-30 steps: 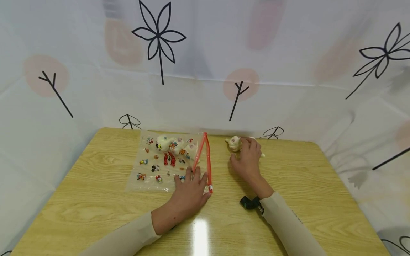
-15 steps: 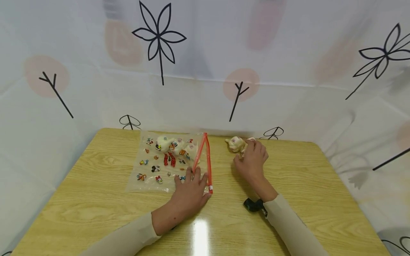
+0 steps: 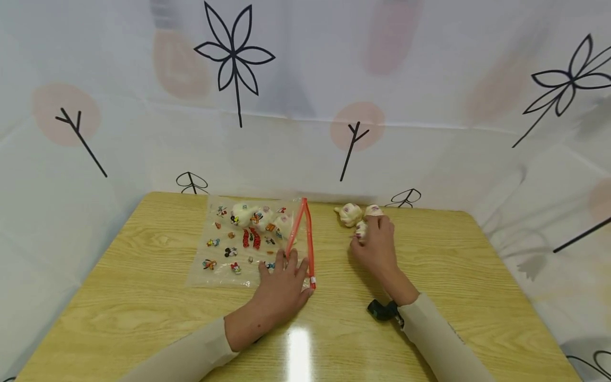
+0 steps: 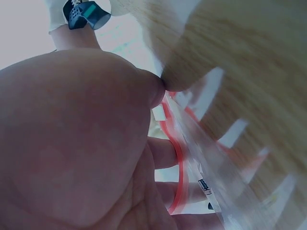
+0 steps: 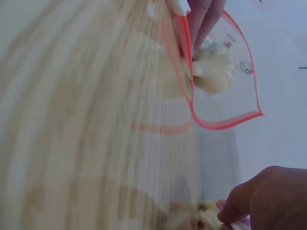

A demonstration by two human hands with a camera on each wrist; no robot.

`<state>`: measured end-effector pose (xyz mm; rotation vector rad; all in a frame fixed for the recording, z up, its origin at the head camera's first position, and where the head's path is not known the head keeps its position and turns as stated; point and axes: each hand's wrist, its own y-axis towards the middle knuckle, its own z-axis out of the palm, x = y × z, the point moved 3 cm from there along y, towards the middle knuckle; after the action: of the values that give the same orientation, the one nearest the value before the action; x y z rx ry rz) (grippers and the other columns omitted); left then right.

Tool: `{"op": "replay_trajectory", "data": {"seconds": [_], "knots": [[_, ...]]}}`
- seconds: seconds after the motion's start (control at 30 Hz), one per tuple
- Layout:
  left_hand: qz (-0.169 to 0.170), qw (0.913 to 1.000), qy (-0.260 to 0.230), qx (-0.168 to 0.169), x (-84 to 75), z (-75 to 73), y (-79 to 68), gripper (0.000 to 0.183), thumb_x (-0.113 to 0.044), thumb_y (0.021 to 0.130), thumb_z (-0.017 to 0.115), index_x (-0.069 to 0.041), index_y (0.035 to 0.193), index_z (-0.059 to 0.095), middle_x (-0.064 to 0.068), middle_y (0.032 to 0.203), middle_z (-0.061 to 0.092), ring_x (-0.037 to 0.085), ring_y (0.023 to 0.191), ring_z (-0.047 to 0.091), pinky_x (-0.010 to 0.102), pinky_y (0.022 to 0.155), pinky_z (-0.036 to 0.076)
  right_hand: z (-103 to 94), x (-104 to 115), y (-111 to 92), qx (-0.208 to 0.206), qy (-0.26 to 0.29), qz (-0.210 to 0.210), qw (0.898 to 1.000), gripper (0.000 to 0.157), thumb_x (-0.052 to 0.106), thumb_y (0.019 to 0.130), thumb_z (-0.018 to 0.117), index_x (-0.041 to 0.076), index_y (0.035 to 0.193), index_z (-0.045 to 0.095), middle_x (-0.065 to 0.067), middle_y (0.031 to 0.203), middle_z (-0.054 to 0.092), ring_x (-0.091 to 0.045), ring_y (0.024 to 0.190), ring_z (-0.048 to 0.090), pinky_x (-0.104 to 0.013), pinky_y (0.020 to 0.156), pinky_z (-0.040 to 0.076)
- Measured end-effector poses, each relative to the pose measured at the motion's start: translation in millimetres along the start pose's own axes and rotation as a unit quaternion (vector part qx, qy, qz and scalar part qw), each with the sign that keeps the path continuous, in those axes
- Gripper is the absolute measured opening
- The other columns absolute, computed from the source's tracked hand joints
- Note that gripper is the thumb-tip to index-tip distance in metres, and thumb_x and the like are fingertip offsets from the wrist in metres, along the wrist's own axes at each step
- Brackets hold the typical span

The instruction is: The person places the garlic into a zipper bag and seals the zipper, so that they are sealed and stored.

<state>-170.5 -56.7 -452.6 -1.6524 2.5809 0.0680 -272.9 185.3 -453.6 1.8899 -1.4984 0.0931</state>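
Observation:
My left hand (image 3: 278, 297) lies spread, fingers straight, over the near right corner of a clear zip bag (image 3: 200, 273) with cartoon prints. Its fingertips are at the bag's mouth, edged by a red zip strip (image 3: 311, 246) that stands apart in a narrow V. Several garlic bulbs (image 3: 244, 215) show through the plastic. Right of the bag, my right hand (image 3: 378, 249) pinches a garlic bulb (image 3: 361, 231) between thumb and fingers, low at the table. Beside it sit two more, a left bulb (image 3: 350, 214) and a back bulb (image 3: 374, 210) partly behind the fingertips.
The wooden table (image 3: 453, 276) ends at the back against a white cloth (image 3: 296, 159) printed with flowers and twigs. A black wrist camera (image 3: 382, 310) hangs under the right sleeve, close over the table. Glare marks the table's front middle.
My right hand has drawn slightly right and toward me; its garlic bulb and the back bulb show more now. The left hand and the bag have stayed in place.

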Motion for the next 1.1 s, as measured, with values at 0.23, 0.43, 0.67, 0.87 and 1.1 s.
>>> {"op": "replay_trajectory", "data": {"seconds": [0.23,0.43,0.67,0.87,1.1], "knots": [[-0.001,1.0,-0.004,0.004,-0.4,0.2,0.4,0.068,-0.054,0.108,0.054,-0.012,0.162,0.045,0.021,0.166,0.039,0.05,0.152,0.036,0.079,0.104,0.04,3.5,3,-3,0.024,0.017,0.0,1.0,0.053,0.007,0.087,0.076,-0.011,0.133,0.057,-0.032,0.127,0.048,-0.046,0.108,0.049,-0.056,0.085,0.047],[0.002,1.0,0.004,-0.001,-0.5,-0.1,0.6,0.068,-0.054,0.108,0.054,-0.013,0.162,0.046,0.02,0.166,0.04,0.049,0.151,0.037,0.079,0.103,0.041,7.5,8,-4,0.013,0.022,-0.026,0.999,0.051,0.007,0.085,0.078,-0.012,0.128,0.058,-0.031,0.123,0.049,-0.046,0.108,0.05,-0.056,0.09,0.047],[0.001,0.9999,0.011,-0.007,-0.2,-1.2,0.3,0.068,-0.055,0.108,0.054,-0.013,0.161,0.047,0.02,0.165,0.041,0.05,0.15,0.039,0.078,0.102,0.042,11.1,19,-6,0.009,0.037,-0.041,0.998,0.049,0.007,0.084,0.08,-0.01,0.125,0.059,-0.029,0.119,0.05,-0.042,0.104,0.05,-0.054,0.088,0.048],[-0.001,1.0,0.004,-0.002,-0.2,-1.9,0.3,0.068,-0.054,0.108,0.054,-0.013,0.161,0.046,0.02,0.165,0.04,0.05,0.15,0.038,0.079,0.103,0.041,14.9,26,-8,0.019,0.053,-0.034,0.998,0.05,0.009,0.085,0.081,-0.007,0.127,0.06,-0.026,0.12,0.051,-0.041,0.105,0.052,-0.054,0.091,0.049],[0.0,1.0,-0.003,0.0,-0.2,-1.5,0.2,0.068,-0.053,0.108,0.055,-0.012,0.161,0.046,0.021,0.165,0.039,0.051,0.151,0.037,0.08,0.103,0.04,21.2,34,-10,0.028,0.064,-0.038,0.997,0.053,0.009,0.084,0.081,-0.006,0.13,0.06,-0.026,0.125,0.053,-0.043,0.115,0.054,-0.056,0.1,0.048]]}}
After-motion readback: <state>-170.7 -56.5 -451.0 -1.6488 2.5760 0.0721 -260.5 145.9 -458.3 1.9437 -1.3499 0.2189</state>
